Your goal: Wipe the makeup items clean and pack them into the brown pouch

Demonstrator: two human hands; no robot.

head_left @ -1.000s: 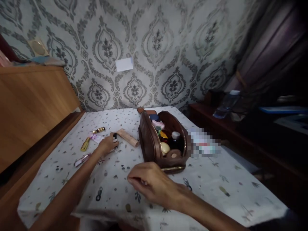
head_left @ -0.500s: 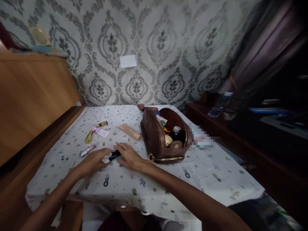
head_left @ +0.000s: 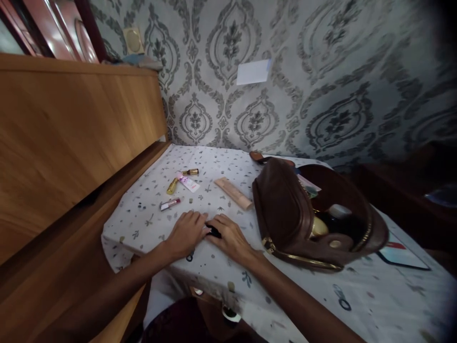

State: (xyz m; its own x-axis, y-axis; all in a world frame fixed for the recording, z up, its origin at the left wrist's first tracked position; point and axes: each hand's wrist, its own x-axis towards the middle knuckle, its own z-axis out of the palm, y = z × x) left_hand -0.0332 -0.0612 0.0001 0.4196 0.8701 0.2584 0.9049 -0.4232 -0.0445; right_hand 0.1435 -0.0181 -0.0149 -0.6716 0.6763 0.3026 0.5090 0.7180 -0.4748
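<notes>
A small black, glossy item (head_left: 213, 231) lies between my two hands low over the table; its exact kind is hidden by the fingers. My right hand (head_left: 230, 237) is closed around it from the right. From the left, my left hand (head_left: 189, 233) has its fingers bent onto the item's other end. Just beyond the left hand is a small pink-and-clear tube (head_left: 170, 204). A beige squeeze tube (head_left: 233, 193) lies farther back, left of an unzipped brown bag (head_left: 282, 205) with a white-capped bottle (head_left: 339, 211) inside.
Toward the back left lie a gold tube (head_left: 172, 186), a gold-and-black tube (head_left: 190, 172) and a pink-and-white packet (head_left: 188, 182). A patterned white cloth (head_left: 143, 209) covers the table. A wooden cabinet (head_left: 82, 119) borders the left; a flat phone-like device (head_left: 405, 255) lies right of the bag.
The view has swung left, so the table and bag appear farther right. My hands have come closer together, and the item's clear end, visible before at the left fingers, is now hidden.
</notes>
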